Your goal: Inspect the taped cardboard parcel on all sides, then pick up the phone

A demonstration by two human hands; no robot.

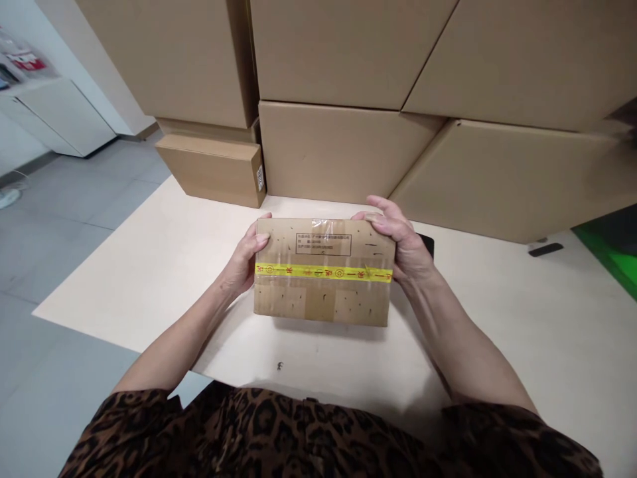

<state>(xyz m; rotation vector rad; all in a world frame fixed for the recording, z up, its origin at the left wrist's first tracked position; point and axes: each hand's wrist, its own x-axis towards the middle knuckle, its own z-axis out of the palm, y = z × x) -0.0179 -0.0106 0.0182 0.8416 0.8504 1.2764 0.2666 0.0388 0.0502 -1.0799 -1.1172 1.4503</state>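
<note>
A small brown cardboard box [323, 295] is held up in front of me, over the pale table. Yellow tape with red print runs across its middle, above it is a printed black frame of text, and clear tape crosses it top to bottom. My left hand [245, 255] grips its left side, thumb on the front face. At the upper right corner, my right hand [401, 242] is closed around the side with the thumb along the top edge; its index finger sticks up. The box's back and most of the fingers behind it are hidden.
Large cardboard boxes [328, 153] are stacked along the table's far side. A flat brown carton [213, 169] with a label stands at the back left. Dark flat objects lie behind my right hand and further right [546, 249]. The table's [114, 285] left edge meets grey floor.
</note>
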